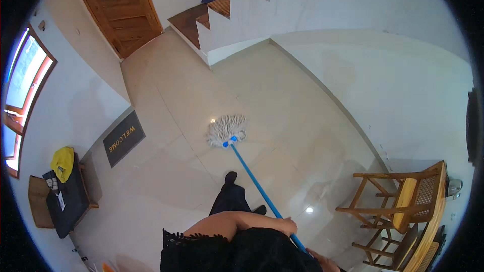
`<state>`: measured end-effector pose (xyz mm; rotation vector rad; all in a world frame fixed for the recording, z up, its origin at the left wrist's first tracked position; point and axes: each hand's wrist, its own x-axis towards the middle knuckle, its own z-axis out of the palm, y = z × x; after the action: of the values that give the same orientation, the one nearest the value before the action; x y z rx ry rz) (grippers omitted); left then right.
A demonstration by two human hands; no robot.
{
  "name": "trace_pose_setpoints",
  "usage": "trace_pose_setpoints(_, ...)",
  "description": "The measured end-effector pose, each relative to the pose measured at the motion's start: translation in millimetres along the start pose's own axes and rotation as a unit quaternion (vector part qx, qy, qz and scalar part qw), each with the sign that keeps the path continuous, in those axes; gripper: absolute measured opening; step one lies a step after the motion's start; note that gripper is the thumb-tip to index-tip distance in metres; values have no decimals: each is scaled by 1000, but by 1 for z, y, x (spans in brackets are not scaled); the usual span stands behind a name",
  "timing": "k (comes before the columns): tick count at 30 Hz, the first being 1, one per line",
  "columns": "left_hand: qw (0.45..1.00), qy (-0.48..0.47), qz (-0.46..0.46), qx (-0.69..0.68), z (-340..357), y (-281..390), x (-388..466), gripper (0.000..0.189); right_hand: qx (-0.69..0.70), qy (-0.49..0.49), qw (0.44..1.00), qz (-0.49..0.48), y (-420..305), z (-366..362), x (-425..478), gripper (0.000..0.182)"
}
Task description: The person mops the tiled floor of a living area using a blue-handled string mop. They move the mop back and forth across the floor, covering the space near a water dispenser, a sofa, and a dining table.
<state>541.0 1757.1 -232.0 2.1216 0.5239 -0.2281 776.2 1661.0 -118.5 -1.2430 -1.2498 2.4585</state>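
Observation:
A string mop lies with its off-white cotton head (227, 130) spread on the tiled floor ahead of my feet. Its blue handle (257, 183) slants down and right from a blue clamp to my body. My left hand (288, 226) reaches across my front and is wrapped around the handle's upper part. Lower, near the picture's bottom edge, my right hand (322, 260) is at the handle's top end, its fingers partly hidden by my black clothing.
Wooden high chairs (404, 196) stand by a wooden counter (427, 234) at right. A doormat (124, 138) and a dark cushioned seat (70, 196) with a yellow cloth (62, 163) lie left. Beyond are a staircase (219, 7) and a wooden door (119, 11).

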Motion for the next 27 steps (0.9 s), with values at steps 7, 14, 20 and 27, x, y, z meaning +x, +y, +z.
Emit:
trace_pose_setpoints(7, 996, 36, 46, 64, -49, -88, -51, 14, -279, 187, 942, 18, -66, 36, 91, 46)
trace_pose_setpoints(14, 960, 126, -234, 88, -63, -298, -129, 20, -281, 229, 931, 46, -152, 72, 315, 40)
trace_pose_setpoints(20, 892, 139, -384, 193, -131, -353, -259, 13, -395, 160, 896, -127, -210, 136, 436, 45)
trace_pose_setpoints(27, 960, 142, -181, 157, -122, -283, -177, 13, -397, 110, 907, -86, -211, 69, 328, 53)
